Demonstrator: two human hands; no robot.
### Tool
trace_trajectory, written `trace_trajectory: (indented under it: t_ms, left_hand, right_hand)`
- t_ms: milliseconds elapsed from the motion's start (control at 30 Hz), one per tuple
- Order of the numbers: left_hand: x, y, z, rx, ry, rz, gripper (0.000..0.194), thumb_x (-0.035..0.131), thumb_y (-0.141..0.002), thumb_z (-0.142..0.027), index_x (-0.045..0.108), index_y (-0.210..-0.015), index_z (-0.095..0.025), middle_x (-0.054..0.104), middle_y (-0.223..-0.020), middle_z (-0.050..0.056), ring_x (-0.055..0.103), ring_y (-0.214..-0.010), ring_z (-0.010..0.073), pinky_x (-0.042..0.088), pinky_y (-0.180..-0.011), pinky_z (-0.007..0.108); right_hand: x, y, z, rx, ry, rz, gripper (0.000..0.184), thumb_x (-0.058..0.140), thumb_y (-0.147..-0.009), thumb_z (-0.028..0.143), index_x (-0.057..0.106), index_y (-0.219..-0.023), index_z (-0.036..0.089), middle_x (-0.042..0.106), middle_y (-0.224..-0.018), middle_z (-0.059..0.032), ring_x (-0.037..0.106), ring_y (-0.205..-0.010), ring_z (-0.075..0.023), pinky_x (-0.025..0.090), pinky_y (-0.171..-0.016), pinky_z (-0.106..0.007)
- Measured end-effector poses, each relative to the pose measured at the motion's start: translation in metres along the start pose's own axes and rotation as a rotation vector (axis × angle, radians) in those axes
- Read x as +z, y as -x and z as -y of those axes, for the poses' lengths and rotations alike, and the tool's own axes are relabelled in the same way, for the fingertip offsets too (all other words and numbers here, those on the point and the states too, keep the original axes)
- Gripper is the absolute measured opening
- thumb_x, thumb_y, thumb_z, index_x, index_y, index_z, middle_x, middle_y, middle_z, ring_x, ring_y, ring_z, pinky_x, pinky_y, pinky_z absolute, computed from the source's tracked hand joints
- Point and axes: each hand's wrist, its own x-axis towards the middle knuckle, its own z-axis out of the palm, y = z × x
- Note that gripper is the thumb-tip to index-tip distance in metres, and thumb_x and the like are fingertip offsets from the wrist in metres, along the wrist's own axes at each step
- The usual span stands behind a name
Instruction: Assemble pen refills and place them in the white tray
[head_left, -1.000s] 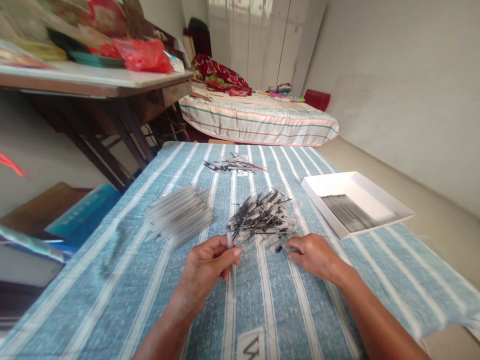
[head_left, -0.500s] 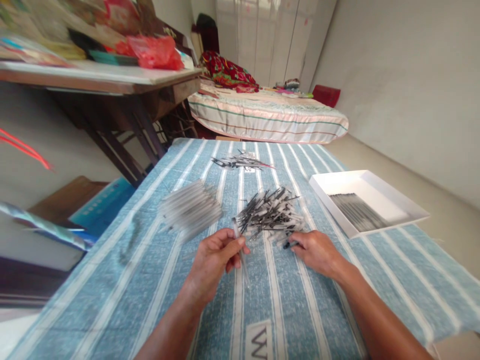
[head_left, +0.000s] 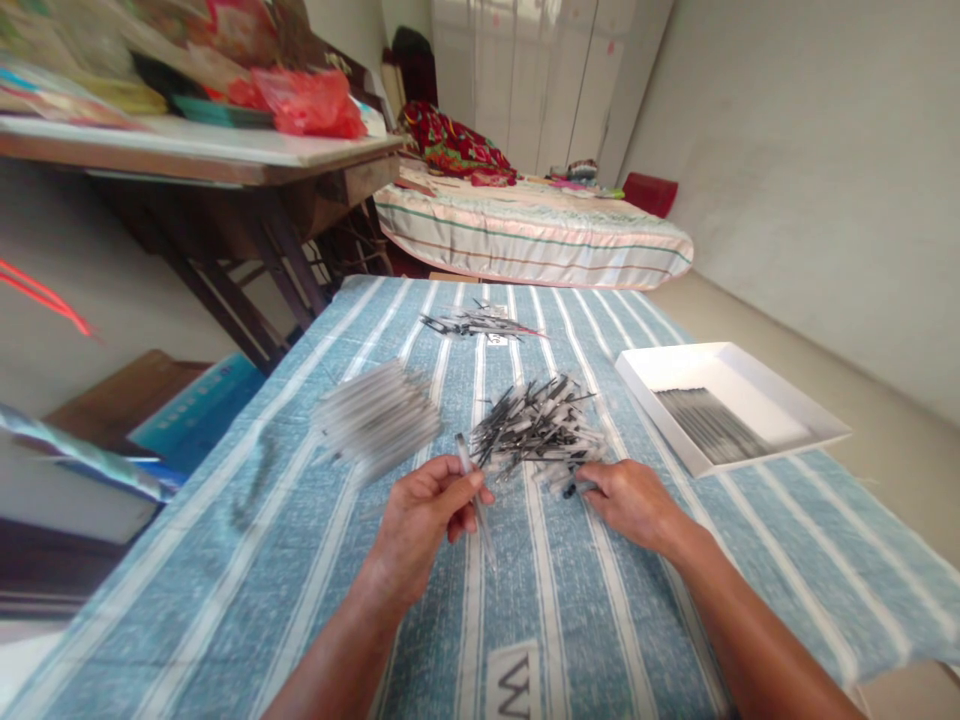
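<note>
My left hand point(head_left: 431, 505) pinches a slim translucent tube point(head_left: 463, 455), like a pen barrel, between thumb and fingers. The tube slants, its darker end pointing away from me. At the near right edge of a loose pile of black, white and clear pen parts point(head_left: 532, 425), my right hand point(head_left: 634, 503) has its fingers closed on a small black-ended piece point(head_left: 569, 491); its kind is unclear. To the left of the pile lies a neat stack of translucent tubes point(head_left: 382, 420), blurred. Several dark, slender sticks point(head_left: 712, 425) lie side by side inside a white open box point(head_left: 780, 400) on the right.
A blue-and-white striped cloth point(head_left: 315, 560) covers the table. Farther back lies a smaller scatter of thin black and clear pieces point(head_left: 480, 322). A side table point(head_left: 300, 152) with a red plastic bag point(head_left: 319, 103) stands at the left. Beyond is a bed point(head_left: 540, 235).
The view has shifted very slightly. Both hands keep almost the same places and grips, the left with the tube and the right at the pile's edge.
</note>
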Motion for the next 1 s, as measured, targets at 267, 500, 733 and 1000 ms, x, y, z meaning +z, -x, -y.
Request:
trace_trajectory:
  t_ms: [267, 500, 733, 1000]
  left_hand:
    - [0.001, -0.0003, -0.0009, -0.023, 0.046, -0.036, 0.017, 0.064, -0.072, -0.028, 0.054, -0.067, -0.015, 0.064, -0.061, 0.0, 0.044, -0.04, 0.0047, 0.027, -0.037, 0.017]
    - [0.0009, -0.0012, 0.0001, -0.032, 0.066, -0.052, 0.016, 0.065, -0.071, -0.028, 0.056, -0.069, -0.015, 0.065, -0.062, 0.0, 0.044, -0.039, 0.0044, 0.027, -0.037, 0.016]
    - [0.0008, -0.0013, 0.0, -0.035, 0.074, -0.054, 0.017, 0.066, -0.069, -0.029, 0.056, -0.068, -0.015, 0.065, -0.061, 0.0, 0.044, -0.038, 0.0045, 0.026, -0.037, 0.017]
    - [0.0002, -0.0012, 0.0009, -0.034, 0.069, -0.055, 0.017, 0.066, -0.069, -0.028, 0.057, -0.069, -0.015, 0.065, -0.062, 0.0, 0.045, -0.039, 0.0051, 0.026, -0.037, 0.017]
  right_hand:
    - [-0.0017, -0.0016, 0.0028, -0.002, 0.045, 0.017, 0.02, 0.043, -0.078, 0.019, 0.061, -0.084, 0.023, 0.068, -0.075, -0.0033, 0.063, -0.074, -0.0189, 0.027, -0.056, -0.025]
    - [-0.0013, -0.0038, 0.0037, 0.001, 0.063, 0.027, 0.018, 0.042, -0.078, 0.019, 0.06, -0.079, 0.022, 0.068, -0.071, -0.0034, 0.062, -0.069, -0.0183, 0.024, -0.054, -0.025]
    - [0.0003, -0.0025, 0.0023, 0.017, 0.049, 0.016, 0.019, 0.043, -0.079, 0.02, 0.06, -0.087, 0.022, 0.068, -0.073, -0.0036, 0.062, -0.072, -0.0188, 0.027, -0.057, -0.025]
    - [-0.0024, -0.0004, 0.0045, -0.019, 0.003, 0.018, 0.02, 0.044, -0.081, 0.022, 0.062, -0.088, 0.024, 0.068, -0.073, -0.0023, 0.063, -0.073, -0.0189, 0.03, -0.058, -0.024]
